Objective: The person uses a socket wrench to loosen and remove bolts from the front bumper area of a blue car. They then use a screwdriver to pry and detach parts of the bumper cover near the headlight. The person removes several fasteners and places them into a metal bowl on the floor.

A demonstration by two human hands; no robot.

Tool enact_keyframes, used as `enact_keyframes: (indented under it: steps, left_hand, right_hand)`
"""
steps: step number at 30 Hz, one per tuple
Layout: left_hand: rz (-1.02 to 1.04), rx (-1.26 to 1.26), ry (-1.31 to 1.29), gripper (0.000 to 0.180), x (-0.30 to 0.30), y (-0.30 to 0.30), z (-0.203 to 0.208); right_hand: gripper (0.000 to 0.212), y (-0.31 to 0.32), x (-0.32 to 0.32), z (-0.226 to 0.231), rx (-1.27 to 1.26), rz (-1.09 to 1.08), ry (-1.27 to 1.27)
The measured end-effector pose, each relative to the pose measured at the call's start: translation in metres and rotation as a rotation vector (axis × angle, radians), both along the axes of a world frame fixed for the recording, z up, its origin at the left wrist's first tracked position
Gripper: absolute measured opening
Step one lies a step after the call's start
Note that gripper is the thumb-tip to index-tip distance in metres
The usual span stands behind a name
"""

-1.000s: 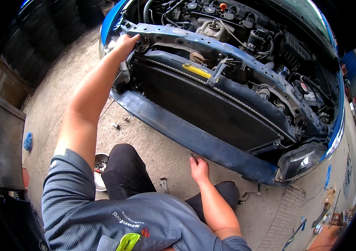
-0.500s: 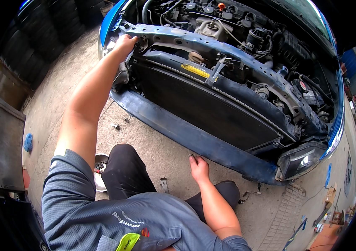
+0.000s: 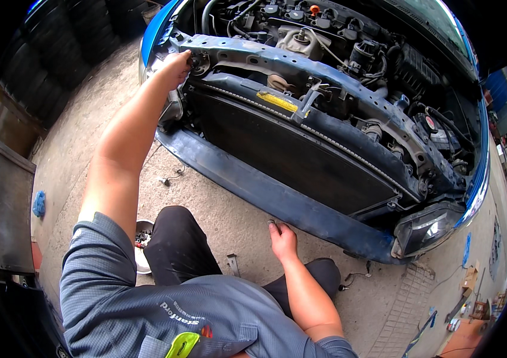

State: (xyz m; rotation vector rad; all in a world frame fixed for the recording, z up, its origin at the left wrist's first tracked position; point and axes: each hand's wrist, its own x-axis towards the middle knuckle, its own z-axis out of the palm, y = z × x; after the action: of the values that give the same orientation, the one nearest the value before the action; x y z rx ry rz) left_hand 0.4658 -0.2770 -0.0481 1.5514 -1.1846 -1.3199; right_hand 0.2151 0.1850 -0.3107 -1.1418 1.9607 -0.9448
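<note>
My left hand [image 3: 176,68] reaches up to the left end of the blue upper radiator support [image 3: 253,52] on a car with its front bumper cover off. Its fingers are curled together beside a round dark fitting there, and what they grip is hidden. Low in front of the blue bumper beam [image 3: 253,188], my right hand [image 3: 283,240] is closed, thumb against fingers. A small dark thing shows at its fingertips, too small to name. Between support and beam stands the black radiator [image 3: 289,146], a yellow label [image 3: 277,101] above it.
Past the support lies the engine bay [image 3: 325,36]. A headlight [image 3: 426,230] sits at the car's right corner. On the floor are a white bowl of small parts [image 3: 142,262], a metal bracket [image 3: 233,264], a wire grate [image 3: 405,304] and a cardboard box [image 3: 471,277].
My left hand has turned at the wrist and shifted slightly down and left, its fingers now curled lower beside the support's end. My right hand has stayed in place.
</note>
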Motion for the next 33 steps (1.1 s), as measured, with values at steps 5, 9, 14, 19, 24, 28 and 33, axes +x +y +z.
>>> enact_keyframes:
  steps: [5, 9, 14, 19, 24, 28, 33]
  left_hand:
    - [-0.077, -0.181, -0.232, 0.038, -0.011, 0.010, 0.003]
    - [0.004, -0.352, -0.395, 0.037, -0.010, 0.006, -0.004]
    - [0.098, -0.207, -0.256, 0.036, -0.019, 0.019, 0.010]
    - [-0.025, -0.258, -0.512, 0.039, -0.021, 0.032, 0.021]
    - [0.049, -0.207, -0.313, 0.040, -0.015, 0.022, 0.013]
    - [0.000, -0.151, -0.539, 0.040, -0.017, 0.029, 0.028]
    - [-0.010, -0.333, -0.612, 0.039, -0.013, 0.026, 0.017]
  right_hand:
    - [0.038, 0.000, 0.000, 0.001, 0.002, -0.011, -0.013]
    - [0.038, -0.001, 0.001, 0.001, 0.009, -0.015, -0.023]
    - [0.038, -0.001, -0.001, 0.001, 0.031, -0.015, -0.013]
    - [0.038, 0.000, 0.000, -0.008, -0.055, -0.020, 0.019]
    - [0.038, -0.002, -0.001, -0.004, 0.012, 0.000, 0.004]
    - [0.038, -0.001, -0.001, 0.000, 0.022, -0.010, -0.003]
    - [0.038, -0.001, 0.002, -0.005, 0.017, -0.013, 0.001]
